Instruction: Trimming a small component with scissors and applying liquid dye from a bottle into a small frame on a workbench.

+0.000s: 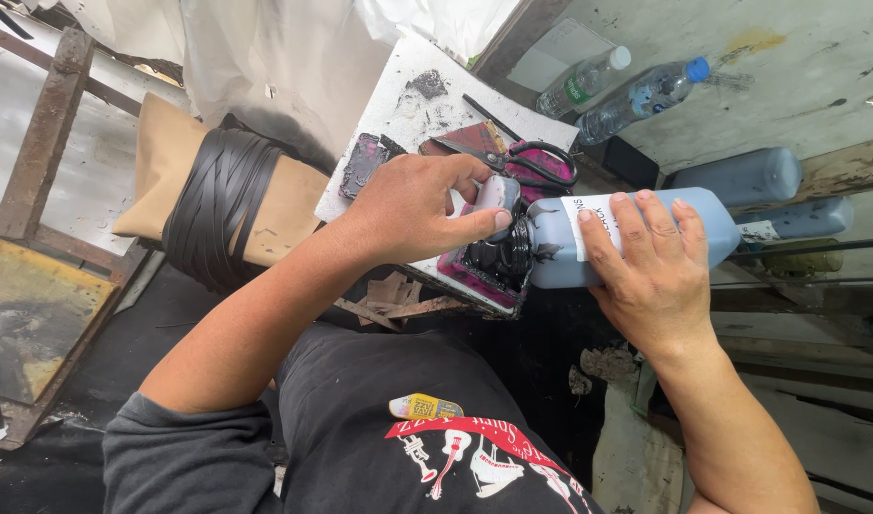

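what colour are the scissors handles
Black outside with a pinkish-red inner lining, on the scissors by the left hand; head view.

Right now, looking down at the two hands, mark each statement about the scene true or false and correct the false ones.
1. The right hand grips a large grey bottle lying on its side. True.
2. The left hand holds the scissors. False: the scissors lie untouched on the white board; the left hand holds a small grey cap near the bottle's black-stained neck.
3. Two clear plastic water bottles lie beyond the board. True.
4. The water bottle caps are both blue. False: one is blue, one white.
5. Black straps wrap around a tan roll. True.
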